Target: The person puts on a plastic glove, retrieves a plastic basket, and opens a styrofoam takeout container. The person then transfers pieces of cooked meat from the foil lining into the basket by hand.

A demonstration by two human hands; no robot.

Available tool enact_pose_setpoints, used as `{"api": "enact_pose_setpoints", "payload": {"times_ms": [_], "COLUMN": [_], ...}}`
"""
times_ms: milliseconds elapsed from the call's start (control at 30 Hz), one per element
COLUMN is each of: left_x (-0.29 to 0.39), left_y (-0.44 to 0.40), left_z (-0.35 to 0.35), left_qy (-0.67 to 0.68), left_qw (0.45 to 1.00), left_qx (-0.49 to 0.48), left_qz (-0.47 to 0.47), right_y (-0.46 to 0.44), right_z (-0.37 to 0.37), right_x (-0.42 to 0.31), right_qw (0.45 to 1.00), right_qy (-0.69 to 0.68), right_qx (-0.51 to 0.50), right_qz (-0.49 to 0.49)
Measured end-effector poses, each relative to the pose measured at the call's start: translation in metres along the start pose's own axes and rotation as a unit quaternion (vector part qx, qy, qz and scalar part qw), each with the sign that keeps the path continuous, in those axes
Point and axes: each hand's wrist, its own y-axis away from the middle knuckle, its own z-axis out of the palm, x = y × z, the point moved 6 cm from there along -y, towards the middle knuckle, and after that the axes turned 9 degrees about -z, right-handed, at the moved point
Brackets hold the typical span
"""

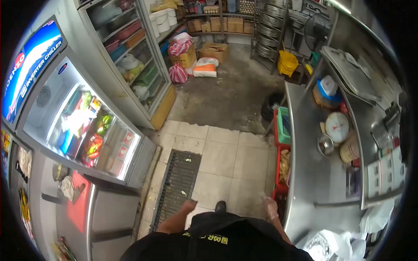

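My left hand is bare and hangs low above the floor drain grate. Its fingers look curled in, and nothing shows in them. On the other side, my right hand wears a thin clear plastic glove. Its fingers are loosely extended, somewhat blurred, with no object seen in them. Closest to this hand are the red crates beside the steel counter; a gap between hand and crates is hard to judge. One dark shoe shows below my black shirt.
At left stand a lit glass-door chiller with vegetables and a worktop with a red cutting board. Tiled floor leads to concrete, with cartons, a rack of steel trays and a yellow mop bucket.
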Motion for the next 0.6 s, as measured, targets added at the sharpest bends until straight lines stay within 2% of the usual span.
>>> {"api": "enact_pose_setpoints", "payload": {"times_ms": [33,67,100,133,167,200,267,333,367,433,467,500,533,567,600], "left_x": [-0.011,0.0,0.016,0.034,0.046,0.05,0.032,0.02,0.006,-0.038,-0.055,-0.041,-0.067,-0.091,-0.141], "left_y": [-0.04,-0.075,-0.105,-0.14,-0.178,-0.22,-0.291,-0.367,-0.392,-0.434,-0.446,-0.43,-0.439,-0.449,-0.459], "left_z": [0.007,-0.004,-0.025,-0.057,-0.085,-0.111,-0.144,-0.186,-0.201,-0.223,-0.237,-0.277,-0.265,-0.256,-0.209], "left_qy": [0.207,0.319,0.422,0.454,0.486,0.504,0.523,0.67,0.606,0.477,0.319,0.281,0.116,-0.051,-0.052], "left_qw": [0.956,0.895,0.81,0.802,0.793,0.782,0.771,0.684,0.742,0.85,0.908,0.908,0.957,0.973,0.972], "left_qx": [-0.065,-0.089,-0.112,-0.112,-0.112,-0.1,-0.083,-0.129,-0.038,0.047,0.12,0.085,0.014,-0.054,-0.054], "left_qz": [-0.197,-0.299,-0.392,-0.373,-0.351,-0.354,-0.354,-0.259,-0.284,-0.216,-0.245,-0.297,-0.264,-0.218,-0.223], "right_y": [-0.008,-0.007,-0.009,-0.01,-0.013,-0.017,-0.089,-0.176,-0.214,-0.291,-0.353,-0.39,-0.396,-0.414,-0.44], "right_z": [-0.01,-0.02,-0.029,-0.044,-0.062,-0.082,-0.068,-0.042,-0.033,-0.024,-0.019,-0.005,0.012,0.029,0.044], "right_x": [0.034,0.067,0.089,0.11,0.129,0.147,0.153,0.164,0.17,0.168,0.163,0.163,0.165,0.164,0.157], "right_qw": [0.99,0.961,0.961,0.96,0.901,0.789,0.787,0.784,0.779,0.762,0.754,0.746,0.737,0.727,0.714], "right_qy": [-0.066,-0.13,-0.128,0.108,0.337,0.547,0.558,0.572,0.579,0.595,0.603,0.605,0.601,0.599,0.598], "right_qx": [0.073,0.146,0.146,0.096,0.042,-0.016,-0.046,-0.104,-0.135,-0.2,-0.225,-0.255,-0.293,-0.327,-0.359], "right_qz": [0.097,0.196,0.199,0.241,0.269,0.28,0.26,0.219,0.2,0.159,0.128,0.107,0.097,0.08,0.06]}}
